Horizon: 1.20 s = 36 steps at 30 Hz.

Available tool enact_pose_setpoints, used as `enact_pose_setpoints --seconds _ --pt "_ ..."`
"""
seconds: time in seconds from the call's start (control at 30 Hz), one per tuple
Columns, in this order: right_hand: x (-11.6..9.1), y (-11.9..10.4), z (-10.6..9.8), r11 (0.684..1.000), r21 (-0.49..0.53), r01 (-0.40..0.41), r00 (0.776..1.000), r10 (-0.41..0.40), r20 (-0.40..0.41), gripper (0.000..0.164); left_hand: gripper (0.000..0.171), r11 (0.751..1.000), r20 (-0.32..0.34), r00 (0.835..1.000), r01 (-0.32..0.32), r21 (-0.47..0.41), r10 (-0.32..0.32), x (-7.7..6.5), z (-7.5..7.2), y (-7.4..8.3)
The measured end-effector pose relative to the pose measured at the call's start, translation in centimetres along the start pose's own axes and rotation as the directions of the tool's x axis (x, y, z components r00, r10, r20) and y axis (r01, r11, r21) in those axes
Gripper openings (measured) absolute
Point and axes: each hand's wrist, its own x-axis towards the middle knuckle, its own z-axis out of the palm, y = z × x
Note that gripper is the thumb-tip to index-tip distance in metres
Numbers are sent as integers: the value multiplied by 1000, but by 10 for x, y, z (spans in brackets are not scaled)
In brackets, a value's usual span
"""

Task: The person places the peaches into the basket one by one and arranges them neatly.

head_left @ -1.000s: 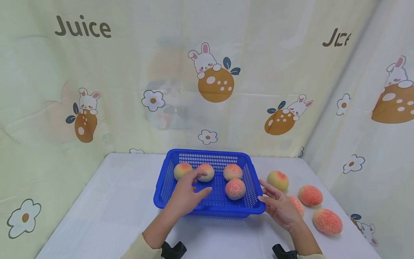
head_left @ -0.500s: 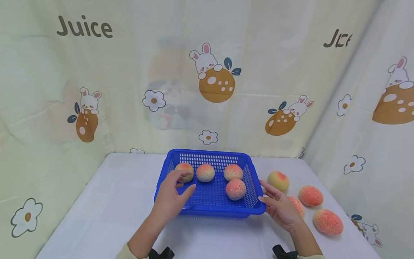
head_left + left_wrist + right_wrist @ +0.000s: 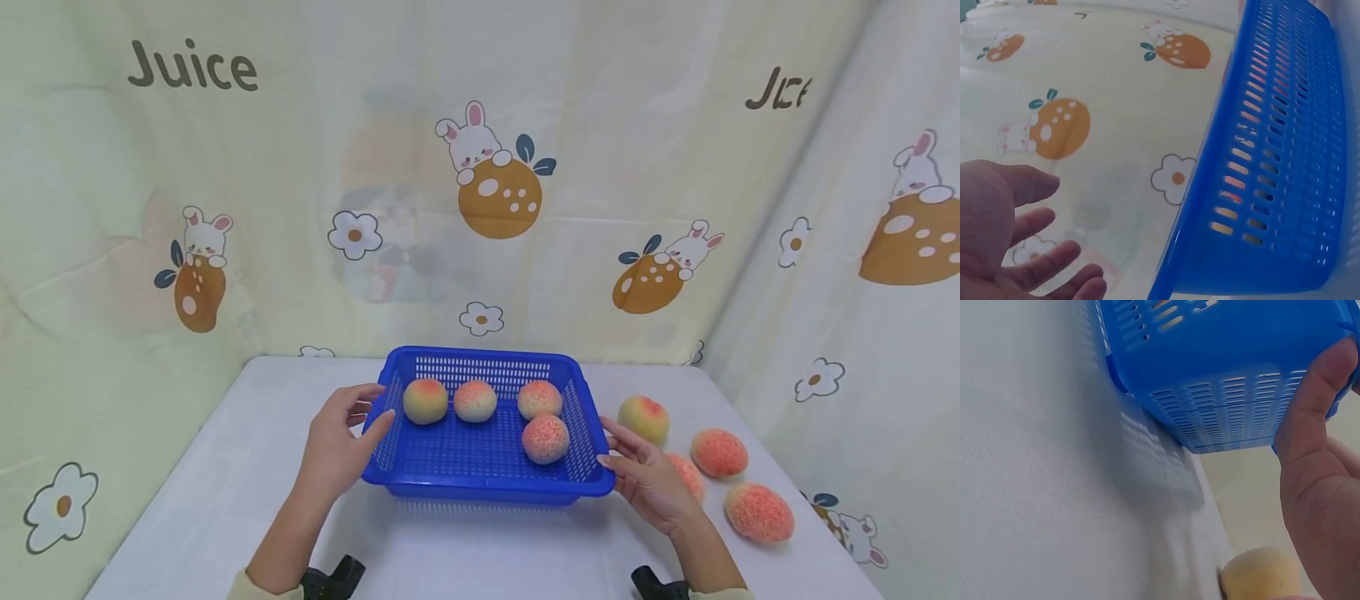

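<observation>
A blue plastic basket (image 3: 480,487) with slotted walls holds several peaches, among them a yellowish peach (image 3: 425,402) at its left and a speckled pink peach (image 3: 546,439) at its right. My right hand (image 3: 651,482) grips the basket's right rim; in the right wrist view its thumb (image 3: 1325,378) lies along the rim, and its other fingers are mostly hidden. At the left rim is my left hand (image 3: 341,442), holding nothing, its fingers loosely bent. The left wrist view shows a gap between that hand (image 3: 1029,237) and the basket wall (image 3: 1260,187).
Right of the basket, several more peaches lie on the white table (image 3: 247,450): a yellow one (image 3: 645,419), a pink one (image 3: 720,452), a larger pink one (image 3: 760,513) and one partly behind my right hand (image 3: 687,477). A patterned curtain (image 3: 300,167) hangs behind.
My left hand has moved left, from over the peaches inside the basket to beside its left rim, uncovering the left peaches. The right hand and the basket have stayed in place.
</observation>
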Motion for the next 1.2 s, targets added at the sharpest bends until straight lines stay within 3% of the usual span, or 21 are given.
enact_pose_setpoints --seconds 0.3,0.5,0.77,1.03,1.2 --pt "1 0 1 999 -21 -41 998 40 -46 74 43 971 38 983 181 -153 -177 12 -9 -22" --pt "1 1 1 999 -18 -38 999 37 -40 74 44 947 61 965 264 -184 -257 17 -10 -37" --pt "2 0 0 998 -23 -52 998 51 -46 74 49 939 75 955 296 -173 -287 21 -6 -55" --pt "1 -1 0 999 -17 -51 998 50 -32 74 55 925 129 944 323 -199 -302 21 -1 -62" --pt "1 -3 1 996 -66 -67 996 63 -69 72 56 925 147 940 331 -185 -307 20 3 -66"
